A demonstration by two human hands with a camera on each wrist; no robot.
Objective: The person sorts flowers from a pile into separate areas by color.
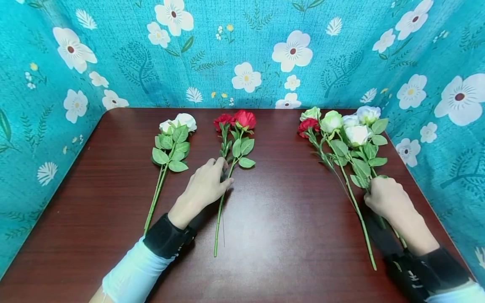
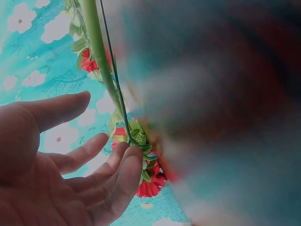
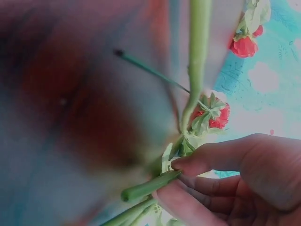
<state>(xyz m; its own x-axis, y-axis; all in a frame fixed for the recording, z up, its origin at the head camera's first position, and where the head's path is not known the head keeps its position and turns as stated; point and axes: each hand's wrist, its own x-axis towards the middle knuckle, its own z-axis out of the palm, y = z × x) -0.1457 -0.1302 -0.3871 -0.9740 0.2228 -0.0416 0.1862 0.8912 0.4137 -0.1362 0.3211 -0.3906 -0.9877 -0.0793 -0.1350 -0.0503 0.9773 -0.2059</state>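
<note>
Two red flowers, a red carnation (image 1: 223,120) and a red rose (image 1: 245,119), lie side by side mid-table. My left hand (image 1: 206,183) is over their stems, fingers loosely bent and thumb apart; in the left wrist view its fingertips (image 2: 133,151) are at the thin dark stem, and I cannot tell whether they touch it. At the right is a bunch with white roses (image 1: 358,135), a pale green rose (image 1: 331,122) and another red carnation (image 1: 308,127). My right hand (image 1: 390,200) pinches a green rose stem (image 3: 150,187) between thumb and forefinger; which bloom it carries is unclear.
White roses (image 1: 185,122) with green leaves and long stems lie on the left of the dark brown table (image 1: 280,235). A turquoise flowered cloth (image 1: 227,54) hangs behind and along both sides. Black bands (image 1: 166,236) wrap both wrists.
</note>
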